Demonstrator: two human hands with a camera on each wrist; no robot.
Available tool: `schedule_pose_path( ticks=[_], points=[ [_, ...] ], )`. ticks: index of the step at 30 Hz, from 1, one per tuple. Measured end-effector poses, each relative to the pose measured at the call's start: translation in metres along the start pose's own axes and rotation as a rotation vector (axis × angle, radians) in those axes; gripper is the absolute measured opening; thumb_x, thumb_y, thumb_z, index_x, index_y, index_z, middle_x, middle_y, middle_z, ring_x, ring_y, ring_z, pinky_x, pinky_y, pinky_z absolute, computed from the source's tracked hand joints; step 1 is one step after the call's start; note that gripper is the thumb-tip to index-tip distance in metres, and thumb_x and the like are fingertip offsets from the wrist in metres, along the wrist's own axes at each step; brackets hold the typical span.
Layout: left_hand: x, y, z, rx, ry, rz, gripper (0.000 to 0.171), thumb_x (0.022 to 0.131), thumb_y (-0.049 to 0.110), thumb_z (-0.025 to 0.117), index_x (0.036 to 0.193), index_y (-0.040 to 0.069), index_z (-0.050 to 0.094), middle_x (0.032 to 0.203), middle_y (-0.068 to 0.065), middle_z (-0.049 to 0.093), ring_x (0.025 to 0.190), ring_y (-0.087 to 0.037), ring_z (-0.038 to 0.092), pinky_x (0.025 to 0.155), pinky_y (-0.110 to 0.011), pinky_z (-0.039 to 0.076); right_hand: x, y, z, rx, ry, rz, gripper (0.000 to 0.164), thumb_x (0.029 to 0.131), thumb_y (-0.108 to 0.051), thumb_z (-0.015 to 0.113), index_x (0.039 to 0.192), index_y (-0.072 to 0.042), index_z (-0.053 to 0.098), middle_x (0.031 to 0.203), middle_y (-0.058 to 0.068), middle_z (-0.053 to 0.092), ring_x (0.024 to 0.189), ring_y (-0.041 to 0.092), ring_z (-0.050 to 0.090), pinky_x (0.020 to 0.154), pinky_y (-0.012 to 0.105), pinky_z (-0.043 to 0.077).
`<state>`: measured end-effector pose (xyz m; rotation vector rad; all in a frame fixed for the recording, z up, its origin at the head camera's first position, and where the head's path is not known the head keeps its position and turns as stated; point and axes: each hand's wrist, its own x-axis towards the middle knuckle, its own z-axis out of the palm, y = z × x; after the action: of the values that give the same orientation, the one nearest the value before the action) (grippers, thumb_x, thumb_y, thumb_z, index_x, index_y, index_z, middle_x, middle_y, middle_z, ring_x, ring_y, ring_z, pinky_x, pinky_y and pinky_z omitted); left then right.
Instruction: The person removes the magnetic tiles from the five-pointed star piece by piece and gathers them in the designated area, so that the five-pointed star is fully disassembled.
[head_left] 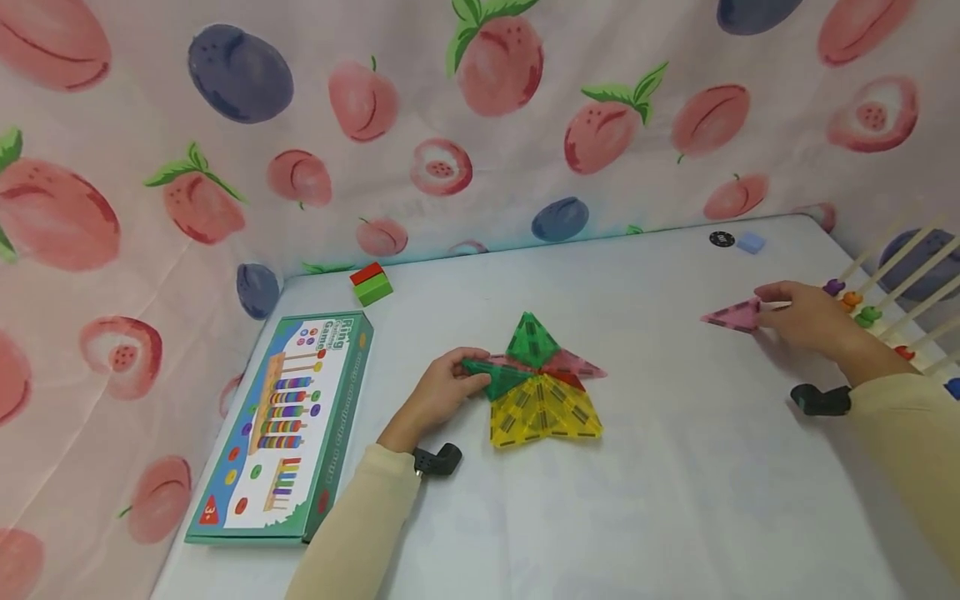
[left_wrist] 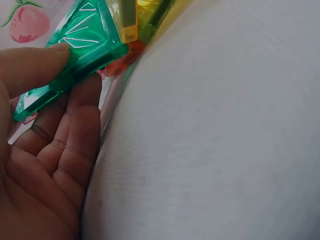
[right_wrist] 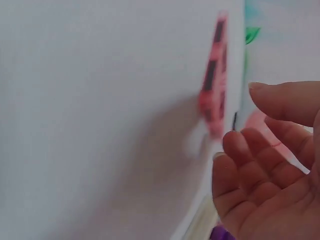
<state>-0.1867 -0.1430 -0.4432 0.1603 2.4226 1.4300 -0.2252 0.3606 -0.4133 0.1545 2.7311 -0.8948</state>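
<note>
Magnetic tiles in translucent colours form a star-like cluster in the middle of the table, with yellow tiles (head_left: 546,408) in front and a green upright peak (head_left: 532,342) behind. My left hand (head_left: 444,385) pinches a green triangular magnetic tile (left_wrist: 90,45) at the cluster's left side, thumb on its face and fingers beneath. Pink tiles (head_left: 570,363) spread from the back of the cluster. To the far right, a pink triangular piece (head_left: 733,316) lies on the table. My right hand (head_left: 806,318) is beside it, and the right wrist view shows thumb and fingers apart around a gap.
A ring game box (head_left: 288,425) lies at the left. Red and green blocks (head_left: 371,285) sit near the back edge. A black chip (head_left: 722,239) and a blue piece (head_left: 751,242) lie at the back right. A rack with wooden pegs (head_left: 911,250) and coloured rings borders the right side.
</note>
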Motion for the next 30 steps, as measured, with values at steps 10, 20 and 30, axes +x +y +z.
schedule_pose_path(
  ticks=[10,20,30],
  points=[
    [0.0,0.001,-0.002,-0.031,0.011,0.001,0.035,0.081,0.035,0.065,0.113,0.028,0.056,0.094,0.001,0.062,0.08,-0.017,0.055,0.066,-0.03,0.045,0.001,-0.027,0.01,-0.071,-0.032,-0.116,0.067,0.087,-0.042,0.054,0.132,0.0,0.032,0.116,0.028,0.042,0.101,0.042,0.041,0.081,0.054,0.039],
    [0.0,-0.001,0.001,-0.046,-0.002,0.005,0.035,0.081,0.035,0.065,0.113,0.028,0.055,0.093,0.0,0.061,0.078,-0.018,0.054,0.064,-0.03,0.045,0.01,-0.026,0.021,-0.075,-0.076,-0.122,0.067,0.085,-0.042,0.057,0.13,0.002,0.034,0.114,0.025,0.047,0.103,0.04,0.043,0.086,0.054,0.036],
    [-0.002,0.002,-0.002,-0.05,-0.006,0.026,0.034,0.082,0.032,0.065,0.113,0.025,0.055,0.092,0.0,0.062,0.076,-0.017,0.054,0.063,-0.03,0.045,0.002,-0.019,0.02,-0.063,-0.004,-0.11,0.057,0.088,-0.027,0.056,0.13,0.004,0.032,0.116,0.025,0.042,0.106,0.042,0.036,0.088,0.056,0.034]
  ],
)
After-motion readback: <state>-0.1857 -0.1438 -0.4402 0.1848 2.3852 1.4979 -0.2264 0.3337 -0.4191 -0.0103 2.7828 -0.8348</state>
